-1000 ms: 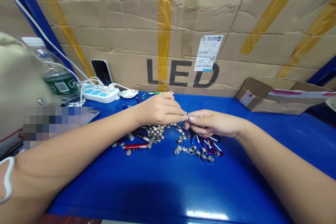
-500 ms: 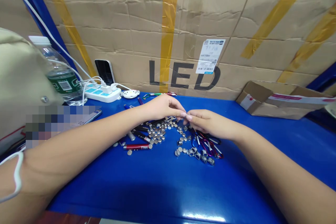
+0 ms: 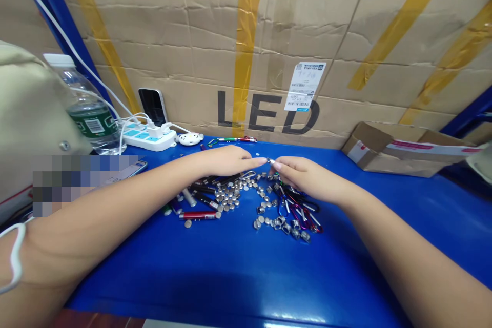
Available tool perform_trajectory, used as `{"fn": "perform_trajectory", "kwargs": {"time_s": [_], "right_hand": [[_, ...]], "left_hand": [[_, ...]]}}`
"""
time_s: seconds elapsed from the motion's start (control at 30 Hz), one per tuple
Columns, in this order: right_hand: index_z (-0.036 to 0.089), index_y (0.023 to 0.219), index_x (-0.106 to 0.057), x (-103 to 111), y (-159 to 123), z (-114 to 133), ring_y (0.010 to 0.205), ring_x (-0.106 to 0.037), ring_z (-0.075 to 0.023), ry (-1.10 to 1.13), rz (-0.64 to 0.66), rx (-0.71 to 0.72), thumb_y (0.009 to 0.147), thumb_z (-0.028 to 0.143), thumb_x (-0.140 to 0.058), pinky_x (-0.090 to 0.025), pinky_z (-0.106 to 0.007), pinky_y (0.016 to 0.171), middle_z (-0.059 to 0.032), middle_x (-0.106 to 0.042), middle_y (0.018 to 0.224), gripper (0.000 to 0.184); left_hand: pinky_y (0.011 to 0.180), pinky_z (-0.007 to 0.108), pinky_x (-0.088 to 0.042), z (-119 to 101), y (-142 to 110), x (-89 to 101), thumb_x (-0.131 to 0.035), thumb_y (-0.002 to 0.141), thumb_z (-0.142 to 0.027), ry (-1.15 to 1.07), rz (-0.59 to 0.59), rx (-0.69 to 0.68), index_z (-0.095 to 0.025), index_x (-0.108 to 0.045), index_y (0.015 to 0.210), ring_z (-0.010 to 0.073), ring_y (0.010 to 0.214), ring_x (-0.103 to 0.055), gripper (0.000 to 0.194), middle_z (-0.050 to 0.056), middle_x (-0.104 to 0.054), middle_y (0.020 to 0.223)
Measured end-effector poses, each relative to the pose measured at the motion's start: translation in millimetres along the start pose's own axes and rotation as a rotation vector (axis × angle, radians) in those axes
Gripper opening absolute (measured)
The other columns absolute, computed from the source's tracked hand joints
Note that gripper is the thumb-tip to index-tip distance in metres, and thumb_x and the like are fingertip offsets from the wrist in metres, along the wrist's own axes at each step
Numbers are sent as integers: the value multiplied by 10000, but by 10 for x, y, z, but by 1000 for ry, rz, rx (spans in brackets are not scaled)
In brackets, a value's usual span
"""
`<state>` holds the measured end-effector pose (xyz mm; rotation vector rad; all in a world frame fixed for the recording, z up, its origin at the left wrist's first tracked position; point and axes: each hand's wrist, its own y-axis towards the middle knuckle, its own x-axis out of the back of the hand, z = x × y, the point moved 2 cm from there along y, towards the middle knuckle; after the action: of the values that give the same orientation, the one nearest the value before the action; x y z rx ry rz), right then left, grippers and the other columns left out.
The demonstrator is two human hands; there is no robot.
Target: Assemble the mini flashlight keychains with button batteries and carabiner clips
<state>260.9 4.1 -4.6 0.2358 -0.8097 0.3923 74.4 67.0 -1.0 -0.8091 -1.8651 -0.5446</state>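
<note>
My left hand and my right hand meet fingertip to fingertip above the pile. Between their pinched fingers is a small silver-and-dark metal part, too small to name exactly. The left thumb is stretched against it; the other left fingers are partly hidden. Below the left hand lie several button cells, beside a red pen-like metal tube and black tubes. Under the right hand are coloured carabiner clips, with small silver metal rings in front of them.
A power strip with white cables, a phone and a water bottle stand at back left. Behind is a large cardboard box. A small open carton sits at right. A green-and-red tube lies at the back.
My fingertips have drawn slightly apart, so the small metal part shows between them. The left hand has turned flatter, its thumb reaching forward. The view has shifted slightly.
</note>
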Motion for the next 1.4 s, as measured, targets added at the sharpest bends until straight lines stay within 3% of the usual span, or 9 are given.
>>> {"fn": "perform_trajectory", "kwargs": {"time_s": [0.1, 0.23, 0.37, 0.5, 0.63, 0.83, 1.07, 1.27, 1.4], "right_hand": [[199, 730, -442, 7, 1, -12, 617, -376, -124, -104, -34, 1, 908, 543, -321, -340, -266, 596, 19, -442, 689, 406], [199, 733, -452, 12, 9, -33, 662, -412, -142, -171, -46, -14, 909, 538, -310, -354, -278, 629, 3, -482, 727, 407], [198, 737, -454, 16, 15, -37, 678, -432, -146, -190, -47, -15, 915, 532, -302, -362, -282, 645, 0, -494, 735, 408], [196, 745, -461, 22, 16, -38, 663, -442, -142, -207, -56, -9, 923, 513, -301, -358, -277, 631, -2, -514, 735, 397], [193, 759, -482, 34, 15, -50, 670, -477, -150, -248, -81, -12, 924, 499, -311, -369, -278, 629, -12, -554, 749, 388], [186, 807, -532, 43, 24, -58, 720, -540, -176, -301, -107, -5, 927, 485, -322, -393, -293, 667, -42, -615, 803, 384], [194, 841, -546, 26, 15, -32, 733, -556, -182, -345, -116, 5, 937, 489, -310, -385, -291, 663, -50, -634, 829, 389], [195, 843, -550, 11, 22, -4, 735, -560, -183, -391, -124, 29, 942, 458, -322, -382, -290, 668, -64, -643, 851, 362], [194, 827, -543, 11, 20, 2, 716, -558, -176, -397, -123, 13, 941, 445, -328, -379, -279, 647, -62, -640, 840, 350]], "left_hand": [[625, 229, -384, 20, -1, -44, -623, 751, -504, 91, 25, -4, -187, -683, 877, 163, 740, -586, 347, 47, -688, 888], [607, 223, -375, -4, 28, -108, -621, 776, -327, 150, -8, -43, -173, -679, 811, 146, 712, -583, 169, 34, -672, 828], [670, 260, -396, -34, 38, -125, -548, 843, -335, 228, -66, -118, -158, -648, 819, 175, 774, -577, 204, 55, -657, 867], [659, 258, -412, -70, 41, -93, -488, 890, -331, 97, -194, -114, -154, -585, 913, 162, 742, -588, 203, 54, -655, 840], [666, 246, -434, -108, 39, -84, -493, 891, -299, -41, -216, -147, -159, -539, 1017, 147, 735, -621, 194, 30, -669, 795], [699, 267, -449, -127, 42, -114, -450, 909, -277, 13, -242, -163, -142, -485, 1224, 162, 762, -637, 344, 64, -689, 864], [836, 298, -463, -138, 67, -148, -402, 928, -234, 90, -279, -189, -131, -552, 1204, 171, 879, -639, 331, 102, -674, 1051], [833, 298, -473, -171, 42, -138, -446, 896, -178, 82, -298, -274, -144, -597, 1162, 160, 837, -643, 309, 67, -699, 911], [774, 270, -503, -144, 41, -126, -470, 892, -210, -131, -283, -175, -128, -611, 1156, 136, 749, -661, 310, 42, -716, 819]]}}
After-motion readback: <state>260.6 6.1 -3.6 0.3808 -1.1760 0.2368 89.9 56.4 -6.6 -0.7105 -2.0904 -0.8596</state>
